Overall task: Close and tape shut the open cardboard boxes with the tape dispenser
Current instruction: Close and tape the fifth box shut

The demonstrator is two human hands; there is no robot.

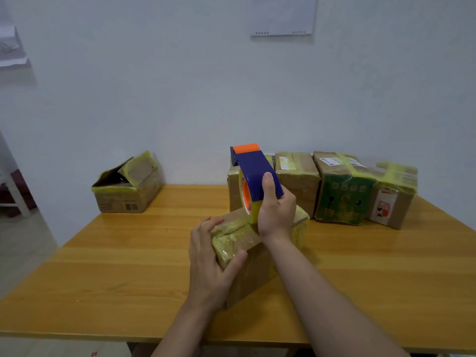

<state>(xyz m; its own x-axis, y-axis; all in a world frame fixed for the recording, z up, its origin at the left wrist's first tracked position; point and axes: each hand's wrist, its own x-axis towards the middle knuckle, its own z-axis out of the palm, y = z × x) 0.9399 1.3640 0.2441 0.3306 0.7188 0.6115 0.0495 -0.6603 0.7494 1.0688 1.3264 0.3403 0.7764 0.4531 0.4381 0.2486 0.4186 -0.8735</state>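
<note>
Standing behind held box (255,274), taped boxes (342,197), open box (128,189)

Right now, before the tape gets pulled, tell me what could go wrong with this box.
1. The left hand grips the near corner of the box with fingers across the top, close to the tape dispenser; a pull toward them could tape over the fingers.
2. The right hand holds the dispenser tipped on its roll, so the strip may land crooked on the wrinkled top.
3. The box sits skewed on the table and may pivot under the pull.
</note>
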